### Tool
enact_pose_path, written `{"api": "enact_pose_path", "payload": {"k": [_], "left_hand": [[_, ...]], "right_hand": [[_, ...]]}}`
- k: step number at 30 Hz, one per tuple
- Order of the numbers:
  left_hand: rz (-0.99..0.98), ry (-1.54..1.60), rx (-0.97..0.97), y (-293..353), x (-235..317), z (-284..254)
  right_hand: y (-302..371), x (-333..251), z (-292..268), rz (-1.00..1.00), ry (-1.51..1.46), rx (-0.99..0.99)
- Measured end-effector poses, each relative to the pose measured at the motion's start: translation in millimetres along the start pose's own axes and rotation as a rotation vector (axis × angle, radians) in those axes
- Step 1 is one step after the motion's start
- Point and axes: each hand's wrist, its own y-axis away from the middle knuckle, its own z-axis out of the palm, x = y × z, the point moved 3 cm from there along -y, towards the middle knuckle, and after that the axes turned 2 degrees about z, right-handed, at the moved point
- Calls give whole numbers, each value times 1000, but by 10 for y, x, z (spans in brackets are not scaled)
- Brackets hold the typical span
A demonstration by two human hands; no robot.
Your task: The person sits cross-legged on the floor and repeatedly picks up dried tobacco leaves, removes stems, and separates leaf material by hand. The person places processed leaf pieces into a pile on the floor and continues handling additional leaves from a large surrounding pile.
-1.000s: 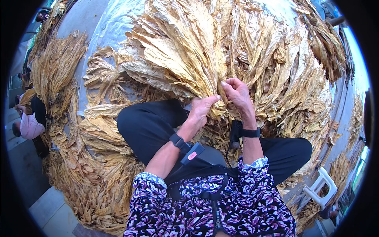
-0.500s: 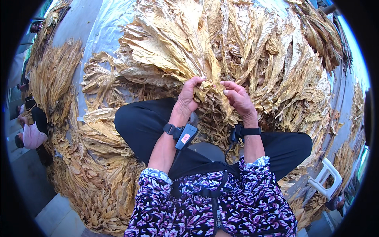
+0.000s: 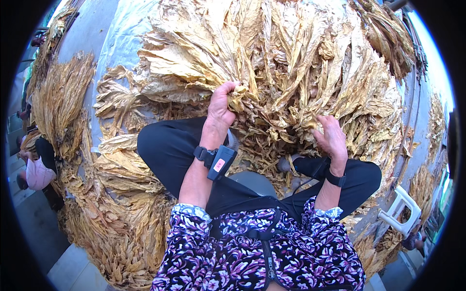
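Leaves [image 3: 204, 56], dried and yellow-brown, fan outward beyond the left fingers, their gathered ends lying at the thumb of the left hand [image 3: 221, 107]. That hand is closed on these ends, the thumb pressed along the near side; most of its other fingers are hidden behind the thumb and palm, so how many leaves are gripped cannot be told. The fan overlaps the heap [image 3: 347, 72] beyond and to the right of the fingers, and the boundary between the two is hard to make out. The right hand [image 3: 332, 136], well apart from the left, is loosely curled, with thumb and forefinger parted at the near edge of the heap; whether the fingertips touch a leaf is unclear, and the remaining fingers are partly hidden. Between the two hands and just below the fingers lie crumpled, shadowed leaf ends.

Nearer the body than the left fingers, a black wrist device [image 3: 221, 162] with a pale label is strapped to the forearm; a dark band [image 3: 335, 179] circles the right wrist. Dark trousers [image 3: 170, 150] flank both hands. Below and between the fingers, a grey rounded surface [image 3: 255, 183] is partly covered by the clothing and hard to identify. Well left of the fingers, a person in a pale pink top [image 3: 39, 173] is blurred at the rim. Far right and lower, a white stool [image 3: 402, 211] stands tilted in view, its lower parts obscured.
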Motion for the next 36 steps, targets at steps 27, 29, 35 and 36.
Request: {"api": "enact_pose_path", "payload": {"k": [27,29,35,36], "left_hand": [[43,59,1,175,202,-66],[59,49,18,212,192,-26],[56,156,-78,337,321,-86],[18,169,-138,366,316,-38]], "right_hand": [[-63,-547,414,-73,-727,-303],[-50,-719,299,-318,-548,-107],[-152,-1044,478,-50,-1137,91],[-189,-1025,409,10,-1238,166]]}}
